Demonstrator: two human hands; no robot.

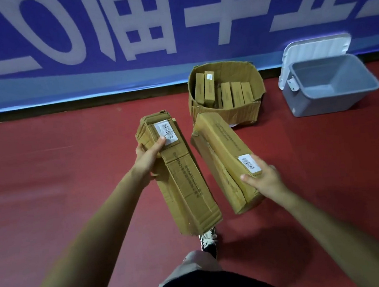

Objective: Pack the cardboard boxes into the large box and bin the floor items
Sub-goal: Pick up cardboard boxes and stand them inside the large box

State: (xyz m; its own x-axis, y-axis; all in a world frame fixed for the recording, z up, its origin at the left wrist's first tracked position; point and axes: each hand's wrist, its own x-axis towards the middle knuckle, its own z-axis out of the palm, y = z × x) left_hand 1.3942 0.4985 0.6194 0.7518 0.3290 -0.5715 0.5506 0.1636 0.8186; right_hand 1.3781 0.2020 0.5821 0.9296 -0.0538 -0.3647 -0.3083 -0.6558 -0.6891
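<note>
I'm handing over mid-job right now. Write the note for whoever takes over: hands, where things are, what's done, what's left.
Left hand: grips the left long box near its labelled end.
Right hand: grips the right long box at its near, labelled end.
Both boxes are held above the red floor, short of the large box.
Done: several packed boxes stand upright inside the large box.
Left: put both held boxes into it.
The grey bin stands to its right, white lid open, and nothing shows inside. No loose floor items are in view, so look around for them.
</note>
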